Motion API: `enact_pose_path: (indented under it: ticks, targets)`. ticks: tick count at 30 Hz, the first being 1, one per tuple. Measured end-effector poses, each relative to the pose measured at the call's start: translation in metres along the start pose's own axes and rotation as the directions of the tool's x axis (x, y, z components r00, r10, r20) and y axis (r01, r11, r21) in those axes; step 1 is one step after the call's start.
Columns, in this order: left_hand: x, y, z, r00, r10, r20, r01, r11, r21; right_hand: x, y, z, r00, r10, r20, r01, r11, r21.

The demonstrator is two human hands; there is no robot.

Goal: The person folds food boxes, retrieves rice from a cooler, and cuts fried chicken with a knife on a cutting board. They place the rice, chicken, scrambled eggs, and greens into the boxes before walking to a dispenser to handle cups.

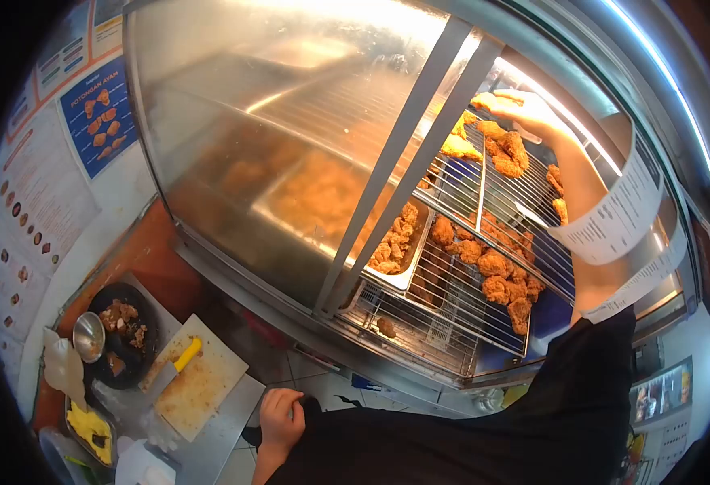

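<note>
My right hand [529,115] reaches into the lit glass display cabinet, above the upper wire rack [496,190]. Its fingers bend over a pale thing under the palm, too bright and small to name. Just below that hand lie pieces of fried chicken [507,153] on the rack. More fried chicken [496,267] sits on the level beneath, seen through the wires. My left hand [281,420] hangs low outside the cabinet, its fingers curled in with nothing visible in them. Printed paper slips [614,218] hang across my right forearm.
A sliding glass door [234,162] covers the cabinet's left part. A metal tray [403,279] holds fried pieces. At lower left, a yellow-handled knife [185,356] lies on a cutting board [209,388], beside a black pan [141,368], a metal bowl [88,337] and a yellow-filled container [88,428].
</note>
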State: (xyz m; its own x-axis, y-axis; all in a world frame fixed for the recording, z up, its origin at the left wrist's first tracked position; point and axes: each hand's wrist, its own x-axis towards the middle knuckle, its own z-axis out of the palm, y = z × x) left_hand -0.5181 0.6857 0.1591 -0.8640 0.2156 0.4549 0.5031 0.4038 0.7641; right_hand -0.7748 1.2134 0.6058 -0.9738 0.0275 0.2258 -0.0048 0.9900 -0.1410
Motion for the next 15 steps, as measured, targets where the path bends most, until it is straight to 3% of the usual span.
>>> enact_pose_path:
  ticks: [1, 3, 4, 5, 7, 9, 11, 13, 15]
  targets:
    - [-0.003, -0.001, 0.0, 1.0, -0.007, -0.003, 0.007, 1.0, -0.018, -0.014, -0.017, 0.01, 0.999, -0.049, -0.005, 0.048, 0.953, 0.301]
    - [-0.006, -0.006, 0.002, 1.0, 0.008, 0.002, -0.008, 1.0, -0.023, -0.035, -0.049, 0.021, 0.988, -0.14, -0.064, 0.137, 0.599, 0.789]
    - [-0.005, -0.008, 0.002, 1.0, 0.017, 0.006, -0.017, 1.0, -0.026, -0.037, -0.054, 0.022, 0.998, -0.053, 0.041, 0.012, 0.75, 0.661]
    - [-0.003, -0.007, 0.0, 1.0, 0.029, -0.007, -0.029, 0.999, -0.024, -0.055, -0.079, 0.03, 0.985, -0.069, 0.16, -0.061, 0.721, 0.69]
    - [0.0, -0.005, -0.003, 0.997, 0.078, 0.025, -0.077, 0.997, -0.022, -0.062, -0.088, 0.055, 0.987, -0.074, 0.145, 0.032, 0.962, 0.27]
    - [0.0, -0.003, -0.008, 0.997, 0.078, 0.014, -0.078, 0.996, -0.033, -0.042, -0.053, 0.078, 0.971, -0.235, 0.035, 0.232, 0.97, 0.069]
    - [-0.004, -0.004, -0.014, 0.997, 0.076, 0.02, -0.075, 0.996, -0.045, -0.039, -0.049, 0.072, 0.982, -0.187, 0.019, 0.186, 0.982, 0.032]
    - [-0.01, -0.008, -0.018, 0.997, 0.066, 0.031, -0.064, 0.996, -0.059, -0.032, -0.048, 0.061, 0.992, -0.025, 0.128, -0.003, 0.977, 0.214]
    - [-0.016, -0.013, -0.025, 0.998, 0.062, 0.03, -0.06, 0.996, -0.059, -0.041, -0.06, 0.056, 0.996, 0.016, 0.082, -0.026, 0.992, 0.12]
